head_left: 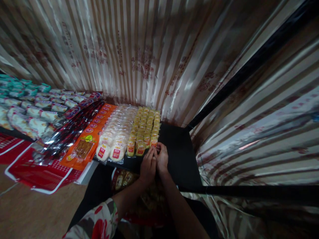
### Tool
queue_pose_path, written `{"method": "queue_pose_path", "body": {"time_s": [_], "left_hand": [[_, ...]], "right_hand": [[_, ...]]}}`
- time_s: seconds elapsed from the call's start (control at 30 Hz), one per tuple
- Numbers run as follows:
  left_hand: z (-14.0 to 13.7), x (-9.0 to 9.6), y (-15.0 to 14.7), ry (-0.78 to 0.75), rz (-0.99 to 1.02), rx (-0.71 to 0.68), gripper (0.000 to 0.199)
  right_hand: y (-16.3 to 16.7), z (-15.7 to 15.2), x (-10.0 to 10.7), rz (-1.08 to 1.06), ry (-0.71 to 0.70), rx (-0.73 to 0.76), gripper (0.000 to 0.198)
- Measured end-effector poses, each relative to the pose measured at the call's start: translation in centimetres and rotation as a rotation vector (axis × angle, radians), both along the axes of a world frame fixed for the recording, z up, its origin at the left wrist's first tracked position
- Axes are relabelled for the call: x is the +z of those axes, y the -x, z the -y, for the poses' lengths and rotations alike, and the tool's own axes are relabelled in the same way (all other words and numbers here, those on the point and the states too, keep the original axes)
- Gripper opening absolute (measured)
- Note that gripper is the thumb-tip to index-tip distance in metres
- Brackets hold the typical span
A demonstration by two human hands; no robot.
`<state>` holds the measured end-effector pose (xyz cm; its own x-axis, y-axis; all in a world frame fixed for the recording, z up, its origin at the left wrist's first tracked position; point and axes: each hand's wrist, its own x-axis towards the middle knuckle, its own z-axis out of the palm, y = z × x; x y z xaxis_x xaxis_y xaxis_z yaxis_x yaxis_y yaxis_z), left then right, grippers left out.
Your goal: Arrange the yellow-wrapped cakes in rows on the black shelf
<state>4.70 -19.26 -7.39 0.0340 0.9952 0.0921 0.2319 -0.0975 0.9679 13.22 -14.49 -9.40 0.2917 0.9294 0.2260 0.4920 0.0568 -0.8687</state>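
Side by side at the front of a black shelf, my left hand [148, 165] and my right hand [162, 158] meet at the near end of the rightmost row of small yellow wrapped snacks. Between their closed fingertips is a yellow snack packet [154, 142] with a red label, partly covered by the fingers. More yellow snack packets [141, 148] stand in tight rows just to the left. Beside those lie rows of round white wrapped crackers [118, 151] in clear film. Below my forearms, a red container [114, 179] holds more wrapped yellow snacks, mostly in shadow.
Farther left lie an orange snack bag [81, 149], dark glossy packets [72, 127], white packets [40, 114] and green packets [15, 84]. Red baskets [40, 169] sit under the shelf [180, 156]. A black post [239, 76] slants up at right. Striped shiny curtain [139, 49] hangs behind.
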Motion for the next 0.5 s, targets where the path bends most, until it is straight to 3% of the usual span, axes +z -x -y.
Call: {"method": "queue_pose_path", "body": {"time_s": [0.27,0.4,0.5], "left_hand": [[1.4,-0.4,1.0,-0.099,-0.096,0.029,0.04],[4.8,-0.9,2.3,-0.133,-0.159,0.012,0.032],[8.0,-2.2,3.4,-0.035,-0.165,-0.082,0.031]], "right_hand": [[0.1,1.9,1.2,0.1,-0.052,-0.05,0.035],[0.2,6.0,1.9,0.036,-0.092,-0.078,0.034],[0.1,10.4,0.9,0.034,-0.016,-0.012,0.031]]}}
